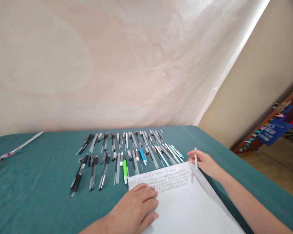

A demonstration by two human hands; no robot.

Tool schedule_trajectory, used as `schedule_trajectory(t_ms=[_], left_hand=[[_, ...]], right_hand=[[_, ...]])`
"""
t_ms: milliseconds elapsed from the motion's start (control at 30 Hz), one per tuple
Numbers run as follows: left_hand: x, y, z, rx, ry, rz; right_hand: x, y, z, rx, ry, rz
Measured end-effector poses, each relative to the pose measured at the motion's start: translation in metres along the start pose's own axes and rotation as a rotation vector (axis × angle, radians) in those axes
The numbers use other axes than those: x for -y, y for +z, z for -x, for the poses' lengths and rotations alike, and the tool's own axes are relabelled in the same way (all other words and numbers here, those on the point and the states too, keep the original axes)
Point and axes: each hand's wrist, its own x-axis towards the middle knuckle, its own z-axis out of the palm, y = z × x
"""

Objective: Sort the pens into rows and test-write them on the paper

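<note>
My left hand (138, 208) lies flat across the left edge of a white sheet of paper (183, 211), its fingers loosely stretched out. Several rows of small handwriting run along the paper's upper part, too blurred to read. At the sheet's top right corner, my right hand (203, 164) is closed around a slim whitish pen (195, 158) that stands almost upright. Whether these fingers also grip the paper's corner I cannot tell. Just beyond the sheet lie a green pen (125, 170) and a blue pen (143, 156).
Two rows of pens and loose caps cover the middle of the green tablecloth (44, 191), including a black pen (79, 175). A long thin whitish stick (21, 146) lies at far left. A pale curtain (112, 65) hangs behind the table. A blue bag (273, 131) is at right.
</note>
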Motion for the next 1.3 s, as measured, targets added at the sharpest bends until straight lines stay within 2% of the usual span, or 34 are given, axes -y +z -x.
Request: schedule_trajectory(t_ms=[200, 300, 400, 467, 567, 633, 700, 800, 933, 1033, 1300], left_hand=[[0.002, 0.004, 0.001, -0.043, 0.014, -0.029], [0.006, 0.009, 0.001, -0.052, 0.001, -0.052], [0.006, 0.010, 0.000, -0.023, -0.024, -0.086], [0.005, 0.008, 0.000, 0.008, -0.033, -0.106], [0.002, 0.004, -0.002, 0.027, -0.036, -0.120], [0.000, 0.003, -0.002, 0.005, -0.035, -0.117], [0.000, 0.002, -0.003, -0.029, -0.036, -0.115], [0.000, 0.002, -0.003, -0.039, -0.037, -0.136], [0.002, 0.004, -0.004, -0.033, -0.060, -0.149], [0.003, 0.006, -0.004, -0.070, -0.065, -0.133], [0.005, 0.009, -0.004, -0.049, -0.070, -0.134]], right_hand=[[-0.002, 0.006, -0.013, -0.082, -0.055, 0.059], [0.003, 0.006, -0.011, -0.220, -0.087, 0.170], [0.019, 0.006, 0.003, -0.319, -0.126, 0.229], [0.033, 0.010, 0.017, -0.274, -0.118, 0.179], [0.049, 0.021, 0.039, -0.101, -0.059, 0.090], [0.054, 0.029, 0.050, -0.004, -0.028, 0.053], [0.053, 0.034, 0.056, 0.041, -0.007, 0.049], [0.048, 0.036, 0.057, 0.018, 0.026, 0.051], [0.040, 0.037, 0.055, -0.099, 0.036, -0.033], [0.034, 0.041, 0.056, -0.095, 0.030, -0.100], [0.017, 0.044, 0.056, -0.152, -0.025, 0.209]])
